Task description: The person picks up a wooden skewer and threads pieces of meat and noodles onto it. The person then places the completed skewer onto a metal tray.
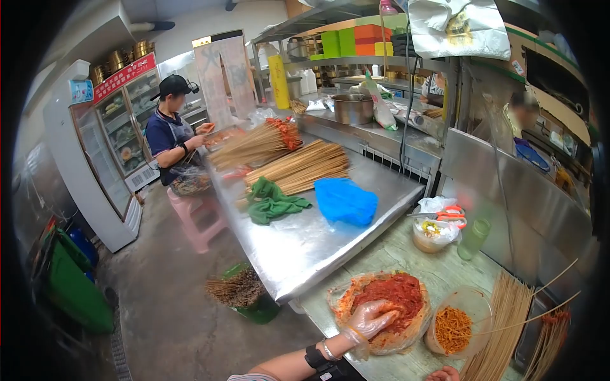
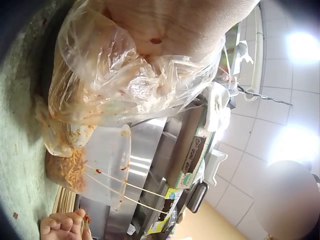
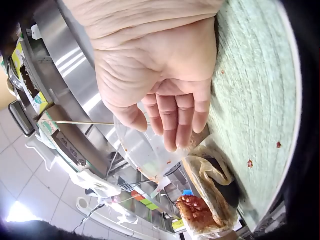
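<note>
My left hand wears a clear plastic glove and rests on a heap of red seasoned meat in an opened plastic bag. Its fingertips touch the meat; the loose glove hides them in the left wrist view. At the bottom edge of the head view is my bare right hand. The right wrist view shows that hand's palm and loosely bent fingers, with nothing in them. Close by stands a clear plastic tub of orange-brown shreds, with two thin sticks leaning across it.
Bare bamboo skewers lie right of the tub, beside red-tipped skewers. Behind are a bowl with orange-handled scissors and a green glass. A steel table holds skewer bundles, a green cloth and a blue bag. Another person sits beyond.
</note>
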`<action>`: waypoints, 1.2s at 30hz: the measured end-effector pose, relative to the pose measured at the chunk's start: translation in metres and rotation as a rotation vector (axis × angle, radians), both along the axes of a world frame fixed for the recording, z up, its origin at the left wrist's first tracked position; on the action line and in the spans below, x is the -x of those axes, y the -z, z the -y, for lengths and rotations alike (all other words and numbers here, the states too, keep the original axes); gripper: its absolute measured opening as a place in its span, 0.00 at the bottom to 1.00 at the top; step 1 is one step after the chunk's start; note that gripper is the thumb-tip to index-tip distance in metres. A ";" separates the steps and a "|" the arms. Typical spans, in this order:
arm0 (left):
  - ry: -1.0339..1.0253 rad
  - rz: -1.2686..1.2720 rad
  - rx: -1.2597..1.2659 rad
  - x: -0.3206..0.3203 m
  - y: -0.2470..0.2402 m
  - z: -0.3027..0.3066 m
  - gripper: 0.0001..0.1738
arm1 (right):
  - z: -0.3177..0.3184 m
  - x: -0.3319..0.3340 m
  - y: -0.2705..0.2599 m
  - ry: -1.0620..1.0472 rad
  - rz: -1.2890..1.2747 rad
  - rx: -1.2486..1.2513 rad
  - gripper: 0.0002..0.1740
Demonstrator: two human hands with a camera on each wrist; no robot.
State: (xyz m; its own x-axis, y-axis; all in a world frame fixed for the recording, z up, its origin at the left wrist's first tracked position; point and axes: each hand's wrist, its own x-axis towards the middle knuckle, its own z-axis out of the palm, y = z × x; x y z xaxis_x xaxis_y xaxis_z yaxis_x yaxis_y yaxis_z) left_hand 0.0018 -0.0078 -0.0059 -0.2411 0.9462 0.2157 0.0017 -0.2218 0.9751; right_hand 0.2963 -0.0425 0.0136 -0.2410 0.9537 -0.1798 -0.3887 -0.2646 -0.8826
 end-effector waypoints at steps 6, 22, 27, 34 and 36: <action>-0.022 -0.009 -0.043 -0.002 0.004 -0.002 0.12 | 0.000 -0.001 0.004 -0.012 0.064 -0.100 0.16; -0.029 -0.093 -0.022 0.000 0.002 -0.003 0.11 | 0.001 0.006 -0.013 0.036 0.600 -0.492 0.09; -0.011 0.017 -0.021 -0.002 0.009 -0.004 0.11 | -0.002 0.006 -0.011 0.022 0.610 -0.512 0.12; -0.007 -0.083 -0.011 0.001 0.008 -0.004 0.11 | -0.002 0.002 -0.007 -0.005 0.004 -0.067 0.11; 0.008 0.021 0.000 -0.001 0.011 -0.005 0.11 | -0.004 -0.001 0.000 -0.025 0.007 -0.083 0.15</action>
